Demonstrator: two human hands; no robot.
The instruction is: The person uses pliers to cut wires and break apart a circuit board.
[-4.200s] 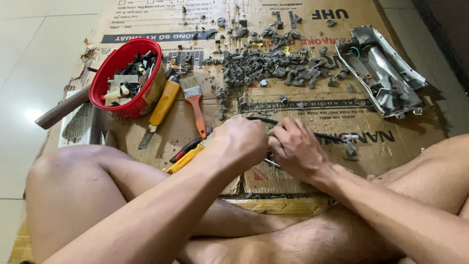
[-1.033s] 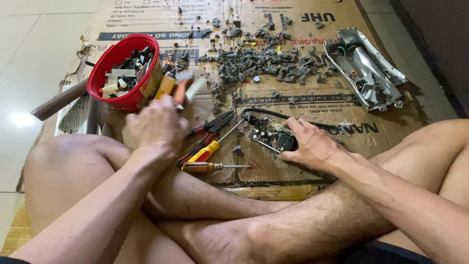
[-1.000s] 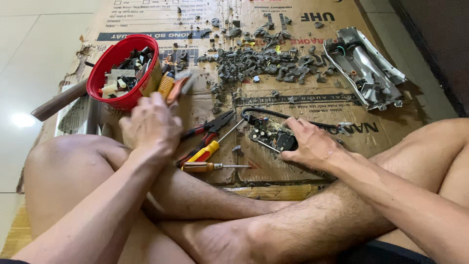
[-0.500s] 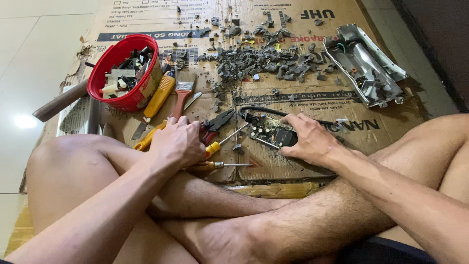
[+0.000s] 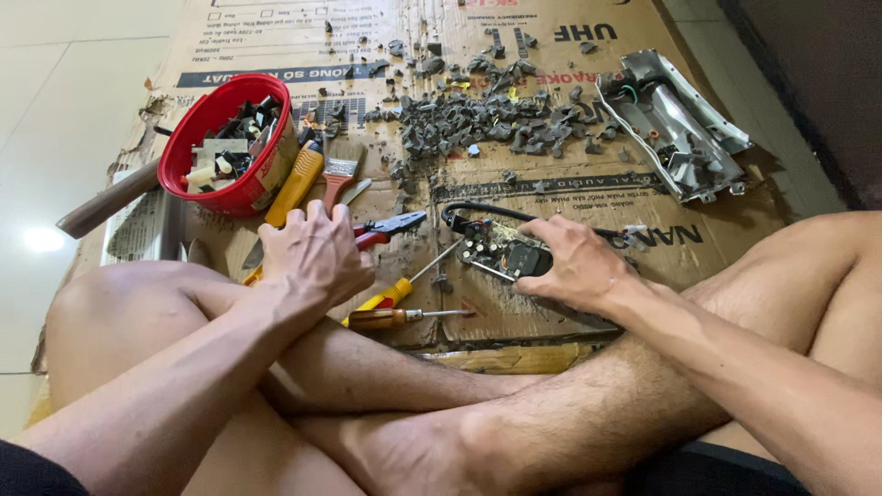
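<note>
Where hands rest: two screwdrivers (image 5: 404, 303), one pliers (image 5: 386, 227), one circuit board (image 5: 503, 255).

Both arms are bare from the wrists up, with no sleeves, gloves, watch or rings on the left hand (image 5: 312, 257) or the right hand (image 5: 574, 266). The legs are bare too, with visible hair on the shins. A strip of dark fabric shows at the lower edge, by the hips.

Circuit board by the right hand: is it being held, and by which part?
Yes. The right hand grips the small circuit board by its right end, flat on the cardboard. The left hand covers the red-handled pliers' handles.
</note>
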